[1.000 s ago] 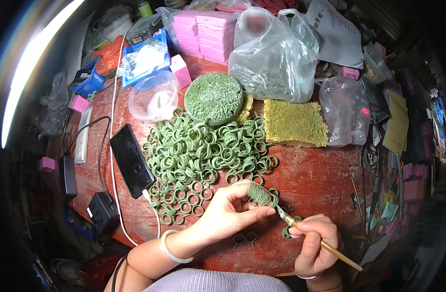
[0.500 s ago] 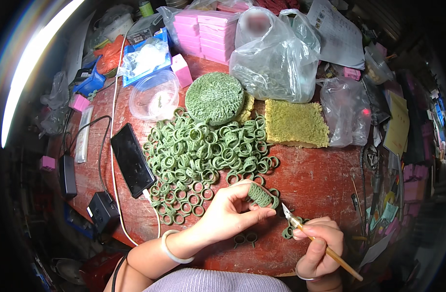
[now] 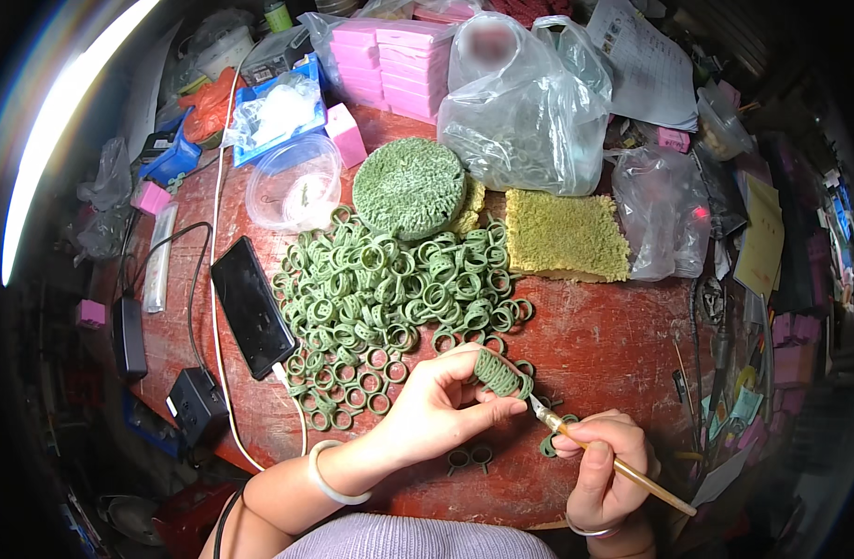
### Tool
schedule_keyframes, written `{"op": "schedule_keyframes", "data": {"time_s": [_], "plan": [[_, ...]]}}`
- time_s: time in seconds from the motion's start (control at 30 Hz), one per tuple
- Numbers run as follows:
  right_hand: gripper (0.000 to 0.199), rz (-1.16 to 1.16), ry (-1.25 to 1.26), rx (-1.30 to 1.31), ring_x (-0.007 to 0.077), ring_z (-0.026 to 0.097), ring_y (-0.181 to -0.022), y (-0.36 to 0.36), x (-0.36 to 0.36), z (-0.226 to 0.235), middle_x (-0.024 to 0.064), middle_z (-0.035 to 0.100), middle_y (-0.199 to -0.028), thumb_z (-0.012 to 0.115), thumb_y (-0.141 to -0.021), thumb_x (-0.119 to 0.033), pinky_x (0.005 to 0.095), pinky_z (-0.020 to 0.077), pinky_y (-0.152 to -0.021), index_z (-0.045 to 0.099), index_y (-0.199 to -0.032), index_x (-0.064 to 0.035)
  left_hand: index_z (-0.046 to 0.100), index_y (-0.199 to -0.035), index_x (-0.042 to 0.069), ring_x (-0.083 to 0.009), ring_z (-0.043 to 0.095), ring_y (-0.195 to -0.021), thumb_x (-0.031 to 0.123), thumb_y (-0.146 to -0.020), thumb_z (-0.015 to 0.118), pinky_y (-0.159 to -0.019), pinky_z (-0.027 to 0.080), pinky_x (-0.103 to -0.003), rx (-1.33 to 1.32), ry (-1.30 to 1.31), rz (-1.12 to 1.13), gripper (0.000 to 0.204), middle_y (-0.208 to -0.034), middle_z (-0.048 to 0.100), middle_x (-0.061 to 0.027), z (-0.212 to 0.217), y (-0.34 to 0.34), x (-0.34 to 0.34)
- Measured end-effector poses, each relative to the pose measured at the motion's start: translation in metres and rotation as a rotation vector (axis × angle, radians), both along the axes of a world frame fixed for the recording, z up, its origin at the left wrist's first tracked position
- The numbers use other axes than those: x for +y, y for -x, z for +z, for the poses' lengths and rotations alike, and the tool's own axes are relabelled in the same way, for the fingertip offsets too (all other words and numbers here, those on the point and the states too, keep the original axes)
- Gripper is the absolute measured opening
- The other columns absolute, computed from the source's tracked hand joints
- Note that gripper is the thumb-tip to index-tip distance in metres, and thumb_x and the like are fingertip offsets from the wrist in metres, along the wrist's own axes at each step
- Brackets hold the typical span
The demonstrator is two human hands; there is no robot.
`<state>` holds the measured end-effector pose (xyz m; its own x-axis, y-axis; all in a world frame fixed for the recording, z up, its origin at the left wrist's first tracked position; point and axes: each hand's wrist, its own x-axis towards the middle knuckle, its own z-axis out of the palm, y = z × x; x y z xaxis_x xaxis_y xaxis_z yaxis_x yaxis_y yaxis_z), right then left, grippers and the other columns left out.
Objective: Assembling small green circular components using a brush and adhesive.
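My left hand (image 3: 436,401) is closed round a short stack of green wax-like rings (image 3: 501,374), thumb below and fingers behind. In my right hand (image 3: 611,461) is a craft knife (image 3: 647,484) with a wooden handle, held like a pen. Its pointed blade meets the lower right end of the stack; whether it cuts in cannot be made out. A few loose green rings (image 3: 547,447) lie by my right fingertips, partly hidden. Two small rings with stems (image 3: 470,457) rest below my left hand. Beyond it spreads a large pile of green rings (image 3: 380,289).
A round green textured pad (image 3: 410,188) and a yellow sponge-like block (image 3: 567,238) sit behind the pile. A black phone (image 3: 253,306) with a white cable lies left. Farther back are a clear tub (image 3: 293,183), pink blocks (image 3: 403,65) and a plastic bag (image 3: 525,112).
My right hand has brought the knife slightly up and left, so its tip now reaches the ring stack. My left hand stays almost where it was.
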<state>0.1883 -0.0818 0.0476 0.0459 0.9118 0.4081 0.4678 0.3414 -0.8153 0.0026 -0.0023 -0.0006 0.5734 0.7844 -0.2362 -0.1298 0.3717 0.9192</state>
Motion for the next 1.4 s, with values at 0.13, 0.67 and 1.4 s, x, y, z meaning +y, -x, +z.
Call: {"op": "schedule_keyframes", "data": {"time_s": [0.13, 0.67, 1.4], "plan": [[0.011, 0.039, -0.001, -0.031, 0.0213, 0.066, -0.061, -0.002, 0.002, 0.001, 0.0129, 0.067, -0.075, 0.055, -0.094, -0.002, 0.0309, 0.0558, -0.057, 0.059, -0.100, 0.0053, 0.064, -0.112, -0.002, -0.0092, 0.062, -0.090, -0.006, -0.086, 0.072, -0.078, 0.055, -0.024, -0.054, -0.008, 0.039, 0.028, -0.103, 0.061, -0.0030, 0.000, -0.003, -0.002], [0.027, -0.120, -0.089, 0.075, 0.0154, 0.052, -0.062, 0.002, 0.000, 0.002, 0.0110, 0.056, -0.073, 0.037, -0.104, -0.020, 0.0256, 0.0457, -0.057, 0.050, -0.097, 0.0025, 0.061, -0.106, 0.003, -0.0109, 0.067, -0.082, 0.003, -0.089, 0.072, -0.074, 0.056, -0.025, -0.367, 0.412, -0.056, 0.020, -0.096, 0.067, -0.0024, 0.000, 0.008, 0.007], [0.018, 0.085, -0.071, -0.072, 0.0253, 0.064, -0.069, -0.005, 0.004, 0.000, 0.0140, 0.062, -0.088, 0.056, -0.092, -0.008, 0.0353, 0.0548, -0.062, 0.059, -0.104, 0.0052, 0.054, -0.116, 0.004, -0.0148, 0.068, -0.084, 0.002, -0.090, 0.070, -0.075, 0.056, -0.027, -0.439, 0.507, -0.110, 0.031, -0.097, 0.069, -0.0079, 0.001, 0.009, 0.009]]}}
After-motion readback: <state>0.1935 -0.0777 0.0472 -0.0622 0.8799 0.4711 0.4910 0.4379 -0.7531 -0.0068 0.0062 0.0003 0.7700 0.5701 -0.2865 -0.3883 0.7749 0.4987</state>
